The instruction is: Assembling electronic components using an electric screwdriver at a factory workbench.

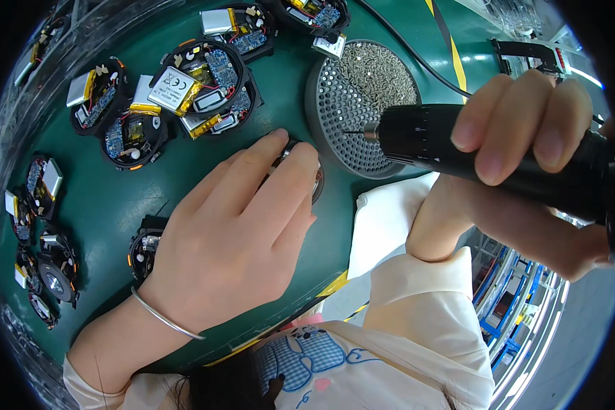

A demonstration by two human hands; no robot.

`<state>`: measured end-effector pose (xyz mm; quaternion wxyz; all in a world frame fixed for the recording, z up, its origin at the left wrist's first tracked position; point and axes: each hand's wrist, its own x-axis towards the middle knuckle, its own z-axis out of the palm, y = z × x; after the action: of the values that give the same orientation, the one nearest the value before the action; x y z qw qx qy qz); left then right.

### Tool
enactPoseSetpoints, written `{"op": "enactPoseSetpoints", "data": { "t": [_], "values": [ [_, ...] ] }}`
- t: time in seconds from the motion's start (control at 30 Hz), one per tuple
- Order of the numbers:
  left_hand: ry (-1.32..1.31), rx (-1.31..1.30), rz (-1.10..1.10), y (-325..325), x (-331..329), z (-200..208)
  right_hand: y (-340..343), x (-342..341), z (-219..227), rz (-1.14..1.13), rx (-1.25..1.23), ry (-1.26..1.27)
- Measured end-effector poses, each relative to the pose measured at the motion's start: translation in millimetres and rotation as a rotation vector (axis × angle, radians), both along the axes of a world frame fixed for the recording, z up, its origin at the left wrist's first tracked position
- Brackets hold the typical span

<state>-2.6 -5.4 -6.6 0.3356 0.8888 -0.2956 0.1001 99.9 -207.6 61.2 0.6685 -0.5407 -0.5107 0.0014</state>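
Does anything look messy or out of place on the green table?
Maybe: a flat silver rectangular battery by a round black device seems to overlap the edge of a round grey perforated tray. Other batteries sit away from it.

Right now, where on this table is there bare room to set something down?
A wide patch of table lies between the far-left units and the lone unit by the left hand. A narrower one lies between the tray and the upper units. It is crowded where upper units overlap and one reaches the tray.
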Motion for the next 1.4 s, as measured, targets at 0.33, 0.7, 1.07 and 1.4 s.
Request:
{"op": "enactPoseSetpoints", "data": {
  "t": [0.33,0.7,1.07,1.4],
  "values": [
    [0.083,-0.053,0.035,-0.3,-2.2,3.0,3.8,-6.7,-1.0,0.089,0.009,0.102],
    [0.017,-0.075,0.018,-2.6,1.5,-0.1,7.3,-10.6,-5.9,0.134,-0.003,0.17],
    [-0.037,-0.049,0.0,-1.4,2.7,-0.7,20.2,-24.6,-2.5,0.071,0.057,0.17],
    [0.164,-0.143,0.077,-2.0,-0.9,-1.6,25.2,-15.0,-7.7,0.231,-0.158,0.043]
  ]
}}
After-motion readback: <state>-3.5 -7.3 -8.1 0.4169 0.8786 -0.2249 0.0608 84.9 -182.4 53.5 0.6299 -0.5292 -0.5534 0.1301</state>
